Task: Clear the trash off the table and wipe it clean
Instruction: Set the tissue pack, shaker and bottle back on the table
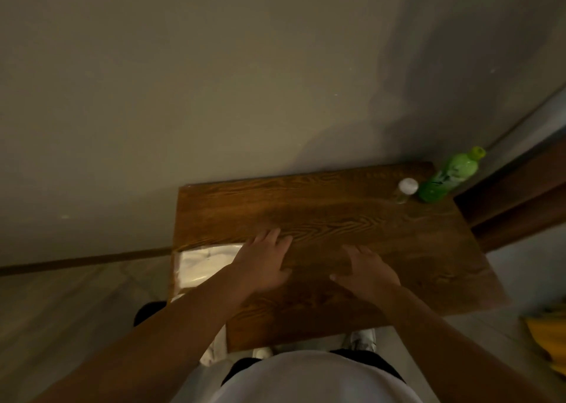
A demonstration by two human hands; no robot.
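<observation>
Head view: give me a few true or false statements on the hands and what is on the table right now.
1. The green bottle lies on its side. False: it stands upright at the far right corner.
2. A small white-capped jar stands beside the green bottle. True.
3. The left hand partly covers a white cloth. True.
4. The right hand grips the jar. False: it is open, fingers spread, over bare wooden table.

Table [337, 219]: dark wood-grain top. White cloth [205, 263]: flat, 9 o'clock edge. Green bottle [447, 177], small white-capped jar [405, 191]: upright, 1 o'clock corner.
</observation>
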